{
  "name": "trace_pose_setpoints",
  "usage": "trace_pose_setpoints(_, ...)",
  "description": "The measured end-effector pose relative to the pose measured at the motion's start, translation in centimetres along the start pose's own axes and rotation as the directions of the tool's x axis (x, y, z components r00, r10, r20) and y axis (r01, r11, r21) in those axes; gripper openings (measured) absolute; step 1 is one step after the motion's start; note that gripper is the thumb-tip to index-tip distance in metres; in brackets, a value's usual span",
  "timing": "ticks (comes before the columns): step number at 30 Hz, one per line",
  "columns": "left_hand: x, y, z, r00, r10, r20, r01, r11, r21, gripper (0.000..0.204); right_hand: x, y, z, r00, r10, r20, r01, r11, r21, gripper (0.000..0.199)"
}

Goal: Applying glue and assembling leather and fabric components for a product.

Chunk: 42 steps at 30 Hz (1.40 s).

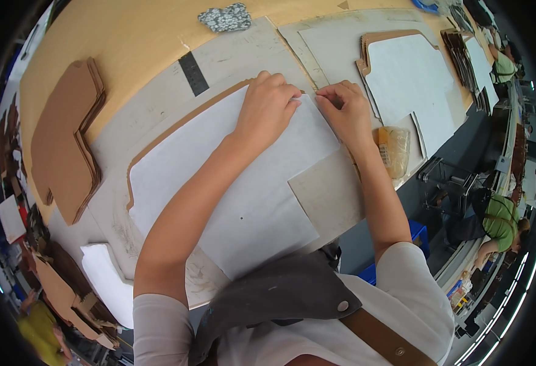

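A large cut white sheet (231,177) lies flat in front of me, over a brown panel (182,125) whose edge shows along the far and left sides. My left hand (269,107) rests over the sheet's far right corner, thumb and fingers closed in a pinch. Just right of that corner, my right hand (346,113) has its thumb and forefinger brought together. Whatever either pinch holds is too small or hidden to make out. Close to my right wrist sits a clear-and-yellow wrapped roll or pad (394,152).
Brown cut panels (67,140) are stacked at the left, above folded white sheets (106,277). White-topped panels (408,79) lie at the right. A black strip (193,73) and a speckled grey cloth (225,18) lie beyond. Someone in green (500,222) works at the right.
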State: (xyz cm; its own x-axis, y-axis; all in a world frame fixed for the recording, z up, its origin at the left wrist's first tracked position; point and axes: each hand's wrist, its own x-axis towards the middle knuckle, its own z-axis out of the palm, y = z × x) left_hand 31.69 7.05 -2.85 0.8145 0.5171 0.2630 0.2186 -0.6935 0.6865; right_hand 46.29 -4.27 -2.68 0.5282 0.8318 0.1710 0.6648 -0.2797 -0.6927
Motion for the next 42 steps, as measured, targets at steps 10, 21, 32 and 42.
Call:
trace_pose_setpoints(10, 1.4, -0.9, -0.4, 0.997, -0.034, -0.073, 0.039, 0.997, 0.071, 0.009, 0.2, -0.1, 0.3, 0.999, -0.049, -0.021, 0.05, 0.995, 0.082, 0.011)
trace_pose_setpoints(21, -1.6, -4.1, -5.0, 0.957, -0.277, -0.091, 0.281, 0.959, 0.038, 0.01, 0.6, -1.8, 1.9, 0.998, -0.056, 0.013, 0.055, 0.998, 0.034, 0.011)
trace_pose_setpoints(32, -0.2, -4.9, -4.2, 0.979, -0.205, -0.015, 0.204, 0.962, 0.182, 0.007, 0.5, -1.7, 2.4, 1.0, 0.002, -0.012, -0.002, 0.999, 0.051, 0.005)
trace_pose_setpoints(42, -1.4, -4.8, -3.4, 0.981, 0.023, -0.195, 0.014, 0.983, 0.184, 0.009, 1.1, -2.0, 2.5, 0.985, -0.154, -0.072, 0.151, 0.988, -0.038, 0.008)
